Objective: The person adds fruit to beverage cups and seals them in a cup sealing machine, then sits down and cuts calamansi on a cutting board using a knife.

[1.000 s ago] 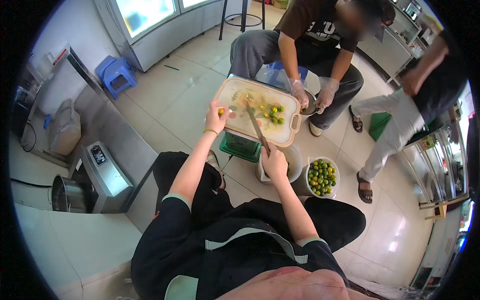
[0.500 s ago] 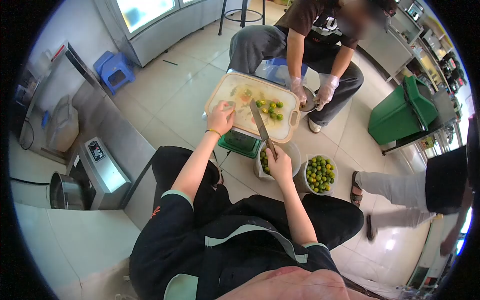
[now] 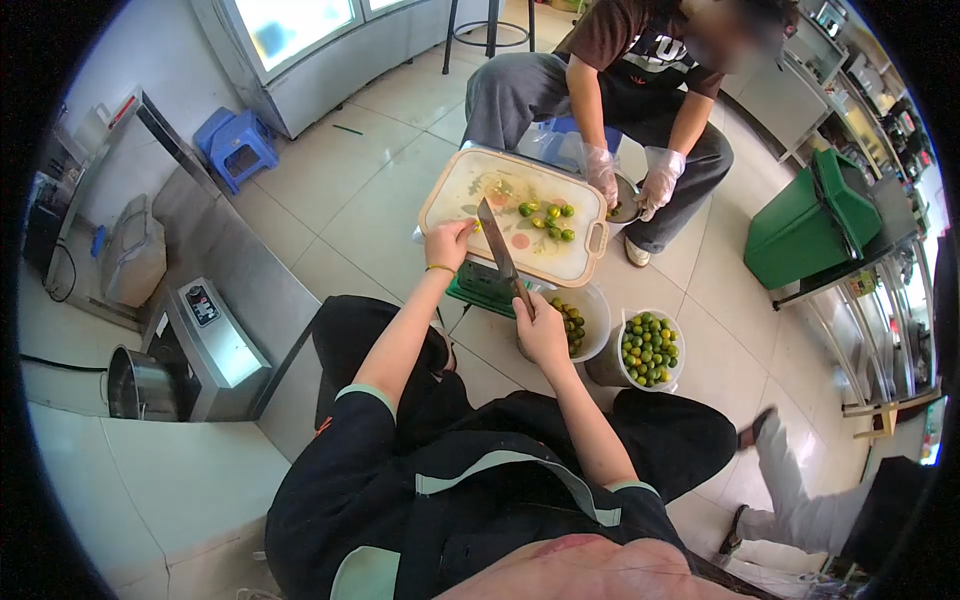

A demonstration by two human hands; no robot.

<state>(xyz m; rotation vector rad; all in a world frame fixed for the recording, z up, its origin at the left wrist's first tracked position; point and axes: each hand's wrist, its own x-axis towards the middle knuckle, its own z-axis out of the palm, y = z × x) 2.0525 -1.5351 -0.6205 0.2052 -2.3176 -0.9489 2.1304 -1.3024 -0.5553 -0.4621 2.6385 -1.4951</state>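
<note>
My right hand (image 3: pixel 541 330) is closed around the handle of a long kitchen knife (image 3: pixel 500 246), its blade angled up across the cutting board (image 3: pixel 576 266). On the board's near left edge, my left hand (image 3: pixel 449 244) has its fingers pinched together. A yellowish bit of a calamansi (image 3: pixel 477 226) shows at the fingertips beside the blade; the rest is hidden. Several green-yellow calamansi (image 3: pixel 552 211) lie right of the knife, and wet scraps dot the surface. Under the board is a green base (image 3: pixel 482 288).
A bucket of whole calamansi (image 3: pixel 650 348) stands by my right knee, beside another white tub (image 3: pixel 597 318) partly holding fruit. Opposite sits a person with gloved hands (image 3: pixel 660 182) over a metal bowl (image 3: pixel 625 205). Another person's legs (image 3: pixel 800 490) are at right, near a green bin (image 3: pixel 805 220).
My left fingers now pinch at the blade, with a yellowish bit showing. The knife has shifted left towards them. The person at right has stepped nearer to me.
</note>
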